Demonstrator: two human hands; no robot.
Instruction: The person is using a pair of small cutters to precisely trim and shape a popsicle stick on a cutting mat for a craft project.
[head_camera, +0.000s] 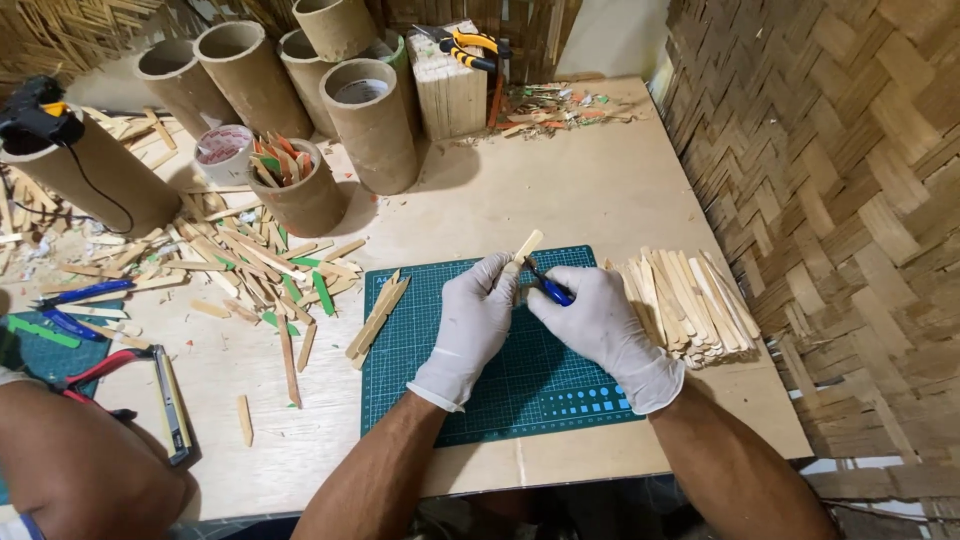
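Note:
Both my hands wear white gloves and meet over a dark green cutting mat (420, 380). My left hand (470, 325) pinches a pale wooden craft stick (527, 245) that points up and away from me. My right hand (600, 325) grips a small blue-handled cutting tool (552, 291), its tip against the stick near my left fingers. A few cut sticks (378, 315) lie on the mat's left edge. A stack of whole sticks (685, 300) lies just right of my right hand.
Cardboard tubes (372, 125) stand at the back, one short tube (300, 185) holding coloured sticks. Loose plain and green sticks (255, 265) litter the left side. Red-handled cutters (150, 385) and another person's arm (80, 470) are at lower left. A woven bamboo wall (840, 200) borders the right.

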